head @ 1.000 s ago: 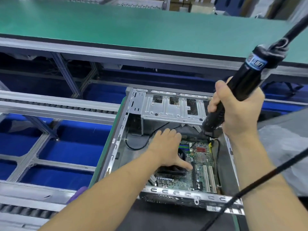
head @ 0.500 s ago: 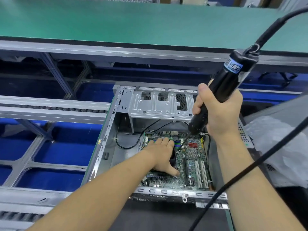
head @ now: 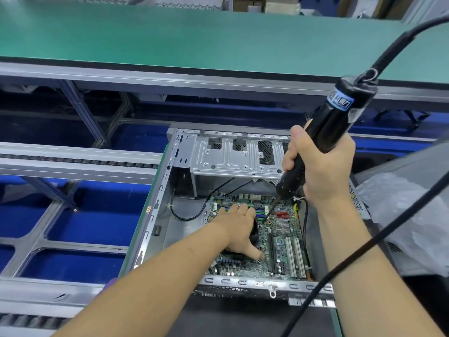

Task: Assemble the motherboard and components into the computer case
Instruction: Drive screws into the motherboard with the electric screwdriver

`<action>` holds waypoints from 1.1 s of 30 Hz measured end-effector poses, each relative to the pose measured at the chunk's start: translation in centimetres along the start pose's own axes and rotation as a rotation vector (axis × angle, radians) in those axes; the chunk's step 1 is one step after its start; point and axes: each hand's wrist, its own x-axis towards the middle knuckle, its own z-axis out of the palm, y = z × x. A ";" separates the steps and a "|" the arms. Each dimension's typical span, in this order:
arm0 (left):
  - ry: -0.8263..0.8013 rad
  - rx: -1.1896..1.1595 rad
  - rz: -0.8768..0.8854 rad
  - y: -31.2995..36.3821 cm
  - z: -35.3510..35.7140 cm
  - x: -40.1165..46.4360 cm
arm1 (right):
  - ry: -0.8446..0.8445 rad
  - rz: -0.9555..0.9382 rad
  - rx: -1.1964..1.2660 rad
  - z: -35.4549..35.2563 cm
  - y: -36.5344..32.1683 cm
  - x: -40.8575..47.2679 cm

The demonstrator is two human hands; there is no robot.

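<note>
The motherboard (head: 279,242) is green, speckled with small silver parts, and carries a red block, green and blue memory slots, a black slot and two white slots. Around the motherboard, the computer case (head: 187,154) is bare silver-grey metal with dark perforated patches. The electric screwdriver (head: 323,135) above the motherboard is black with a blue-and-white label. Beyond the case, the worktop (head: 194,37) is green, grey-edged; blue trays (head: 92,212) lie left of the case.

The open grey computer case (head: 184,152) is bare stamped sheet metal with a dull sheen; beyond it, the green bench mat (head: 170,37) looks smooth and matt.
</note>
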 end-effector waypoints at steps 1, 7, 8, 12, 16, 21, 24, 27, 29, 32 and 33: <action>-0.003 0.001 0.000 0.0 0.0 0.0 | -0.001 0.002 -0.010 -0.1 0.2 -0.1; -0.010 -0.008 -0.001 0.0 -0.1 -0.1 | 0.013 0.006 -0.039 -0.5 0.8 -0.8; -0.008 -0.010 0.000 0.0 -0.1 -0.1 | 0.011 -0.006 -0.031 -0.4 0.6 -0.8; -0.009 -0.016 0.000 0.0 -0.1 -0.1 | -0.004 -0.033 -0.005 -0.1 -0.3 -0.4; 0.009 -0.025 0.001 0.0 -0.1 -0.2 | -0.001 -0.024 -0.017 0.3 0.0 -0.5; 0.009 -0.022 0.001 0.0 -0.1 -0.2 | -0.003 -0.008 -0.006 0.3 0.3 -0.6; 0.005 -0.027 -0.001 0.1 -0.2 -0.2 | -0.004 -0.015 0.003 0.1 0.2 -0.4; 0.002 -0.025 0.001 0.1 -0.3 -0.3 | -0.002 -0.017 -0.014 -0.1 0.1 -0.2; 0.006 -0.022 0.005 0.1 -0.3 -0.3 | -0.003 -0.015 -0.008 -0.2 0.1 -0.2; 0.002 -0.023 0.002 0.1 -0.3 -0.3 | -0.024 -0.022 -0.010 -0.1 0.1 -0.3; 0.002 -0.021 0.001 0.1 -0.2 -0.2 | -0.042 -0.029 -0.020 -0.1 0.0 -0.4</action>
